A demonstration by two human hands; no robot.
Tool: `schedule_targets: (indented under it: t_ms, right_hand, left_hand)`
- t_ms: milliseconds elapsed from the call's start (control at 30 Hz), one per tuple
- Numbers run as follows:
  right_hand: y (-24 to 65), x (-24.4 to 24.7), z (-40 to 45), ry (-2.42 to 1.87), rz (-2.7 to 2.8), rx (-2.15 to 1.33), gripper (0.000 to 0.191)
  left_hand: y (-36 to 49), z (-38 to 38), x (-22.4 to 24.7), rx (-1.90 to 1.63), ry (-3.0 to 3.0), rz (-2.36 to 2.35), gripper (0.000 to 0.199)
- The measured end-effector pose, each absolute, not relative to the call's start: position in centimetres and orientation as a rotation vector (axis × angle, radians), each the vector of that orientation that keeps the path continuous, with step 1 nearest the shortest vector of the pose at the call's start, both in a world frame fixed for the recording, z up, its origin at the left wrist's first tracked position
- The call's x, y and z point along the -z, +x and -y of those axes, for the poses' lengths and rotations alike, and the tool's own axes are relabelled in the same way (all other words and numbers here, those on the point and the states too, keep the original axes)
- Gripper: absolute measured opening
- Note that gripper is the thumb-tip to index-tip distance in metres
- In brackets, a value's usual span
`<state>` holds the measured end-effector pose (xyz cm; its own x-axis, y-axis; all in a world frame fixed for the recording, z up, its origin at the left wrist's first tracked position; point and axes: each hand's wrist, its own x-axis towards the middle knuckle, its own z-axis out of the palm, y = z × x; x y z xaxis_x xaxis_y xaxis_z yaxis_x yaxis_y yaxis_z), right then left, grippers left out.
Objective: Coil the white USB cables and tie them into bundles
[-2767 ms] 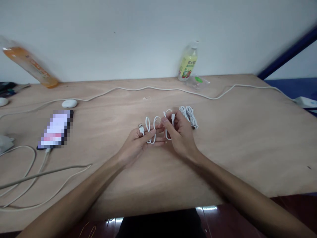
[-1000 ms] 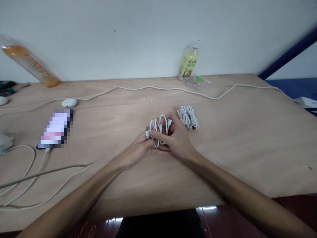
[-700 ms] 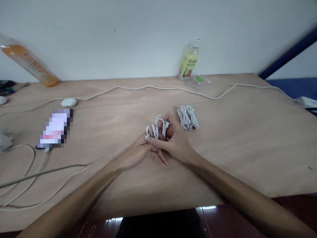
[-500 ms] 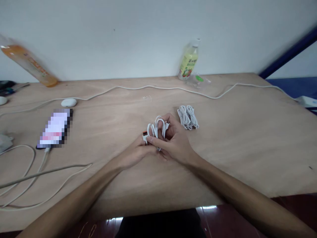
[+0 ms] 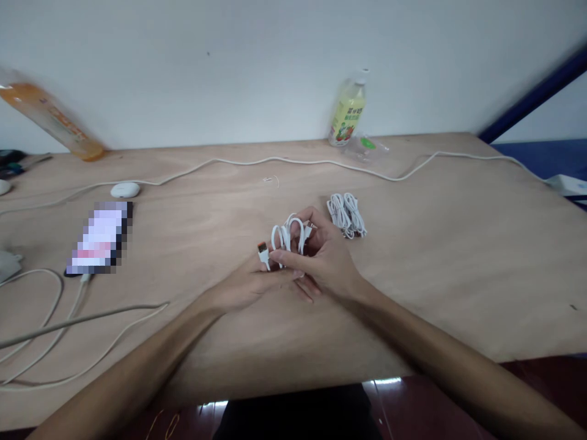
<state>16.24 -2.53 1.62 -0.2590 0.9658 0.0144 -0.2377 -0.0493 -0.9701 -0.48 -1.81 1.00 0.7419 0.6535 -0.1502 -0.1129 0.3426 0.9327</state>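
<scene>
Between my two hands, above the middle of the table, is a white USB cable (image 5: 287,237) gathered in loops. Its USB plug (image 5: 263,253), with an orange inside, sticks up at the left, and a smaller connector (image 5: 307,231) shows at the right. My left hand (image 5: 252,282) grips the loops from below and the left, its fingers partly hidden behind them. My right hand (image 5: 326,252) closes on the same loops from the right, thumb across the front. Just beyond my right hand lie two tied bundles of white cable (image 5: 347,216) side by side.
A phone (image 5: 98,235) on a charging cord and a white earbud case (image 5: 125,190) lie at left. An orange drink bottle (image 5: 55,119) and a yellow-green bottle (image 5: 348,116) lean at the wall. A long white cord (image 5: 275,159) crosses the back of the wooden table (image 5: 435,256).
The USB plug now stands clearer of the fingers at the left and shows more of its front. My left thumb has shifted right, under the loops. The cable bundles stay put.
</scene>
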Motion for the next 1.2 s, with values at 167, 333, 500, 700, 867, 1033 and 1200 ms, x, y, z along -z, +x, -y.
schedule_targets:
  t_ms: [167, 333, 500, 700, 867, 1033, 1200]
  right_hand:
    - [16.6, -1.5, 1.9, -0.913, 1.239, -1.356, 0.052]
    - [17.1, -1.3, 1.5, -0.964, 1.339, -1.302, 0.048]
    - [17.3, -1.6, 1.4, -0.936, 1.384, -1.307, 0.041]
    - [17.6, -1.6, 1.3, -0.983, 1.439, -1.187, 0.038]
    - [17.8, -0.8, 1.3, -1.062, 1.480, -1.078, 0.027]
    - [17.8, -0.4, 1.0, -1.071, 1.427, -1.073, 0.019]
    - [17.8, -0.3, 0.7, -1.094, 1.379, -1.029, 0.022]
  left_hand:
    - [-0.2, 2.1, -0.6, -0.645, 0.831, -0.534, 0.018]
    - [0.2, 2.4, -1.1, -0.732, 0.740, -0.603, 0.023]
    - [0.2, 2.2, -1.2, -0.727, 0.725, -0.581, 0.025]
    - [0.3, 2.1, -1.0, -0.791, 0.696, -0.592, 0.027]
    - [0.3, 1.8, -1.2, -0.813, 0.667, -0.659, 0.022]
    - [0.2, 1.5, -1.3, -0.829, 0.655, -0.720, 0.024]
    - [0.2, 1.3, -1.4, -0.835, 0.630, -0.734, 0.024]
